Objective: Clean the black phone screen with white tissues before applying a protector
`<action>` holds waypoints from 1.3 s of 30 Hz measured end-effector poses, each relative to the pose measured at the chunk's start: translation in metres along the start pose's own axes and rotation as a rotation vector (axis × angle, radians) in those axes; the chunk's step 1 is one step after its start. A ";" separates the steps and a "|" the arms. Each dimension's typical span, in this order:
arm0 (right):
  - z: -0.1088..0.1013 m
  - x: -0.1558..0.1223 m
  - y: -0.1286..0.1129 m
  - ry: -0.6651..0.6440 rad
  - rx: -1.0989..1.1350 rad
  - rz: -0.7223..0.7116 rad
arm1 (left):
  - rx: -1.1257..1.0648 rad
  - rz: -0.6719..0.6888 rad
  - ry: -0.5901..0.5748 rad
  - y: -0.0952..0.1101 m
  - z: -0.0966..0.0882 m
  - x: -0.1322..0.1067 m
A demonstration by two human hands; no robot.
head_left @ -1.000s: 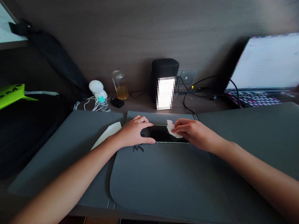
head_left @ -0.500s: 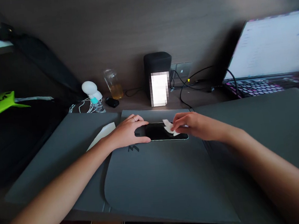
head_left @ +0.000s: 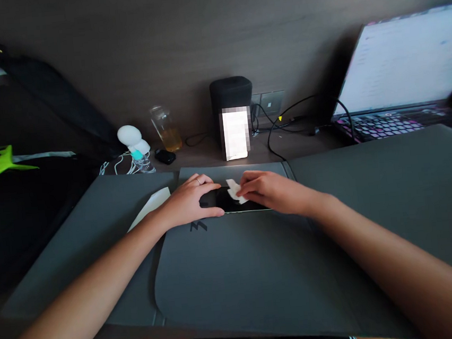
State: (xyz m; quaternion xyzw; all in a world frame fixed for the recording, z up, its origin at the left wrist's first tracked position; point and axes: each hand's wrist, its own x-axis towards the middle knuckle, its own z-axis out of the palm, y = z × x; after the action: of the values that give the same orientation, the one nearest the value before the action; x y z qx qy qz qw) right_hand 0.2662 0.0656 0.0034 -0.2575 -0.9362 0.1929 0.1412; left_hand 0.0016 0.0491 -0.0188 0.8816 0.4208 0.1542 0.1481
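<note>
A smartphone lies flat, black screen up, on a dark grey mat. My left hand, a ring on one finger, grips its left end, thumb on the near edge and fingers on the far edge. Pinched in the fingertips of my right hand is a crumpled white tissue, pressed against the middle of the screen. My right hand hides the phone's right end. A white sheet of paper lies partly under my left forearm.
Behind the mat stand a black speaker with a bright blurred front, a glass of amber liquid, a small black object and a white round-topped device. A laptop is at right; a black cable loops beside it.
My right hand has slid the tissue leftward across the phone screen, closer to my left hand. My left hand keeps its grip on the phone. The whole view has shifted slightly.
</note>
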 end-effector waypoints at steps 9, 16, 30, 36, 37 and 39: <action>0.005 0.004 -0.009 0.022 -0.006 0.108 | -0.008 0.009 0.006 0.000 0.000 0.001; 0.023 0.010 -0.019 0.075 -0.067 -0.049 | -0.004 0.013 0.011 0.002 0.000 0.001; 0.021 0.006 -0.007 0.137 -0.048 0.032 | -0.002 0.008 0.009 0.000 0.001 0.000; 0.021 0.010 -0.022 0.037 0.000 -0.062 | -0.015 -0.002 0.004 -0.001 0.001 0.000; 0.016 0.007 -0.019 0.016 0.015 -0.051 | -0.011 -0.007 0.005 -0.001 0.001 0.000; 0.005 -0.002 -0.009 -0.009 0.036 0.005 | -0.005 -0.011 0.006 -0.001 0.002 0.000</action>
State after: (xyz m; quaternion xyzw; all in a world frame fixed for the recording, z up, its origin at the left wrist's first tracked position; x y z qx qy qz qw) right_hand 0.2622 0.0560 0.0028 -0.2562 -0.9326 0.2113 0.1414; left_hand 0.0015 0.0497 -0.0206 0.8784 0.4257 0.1572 0.1501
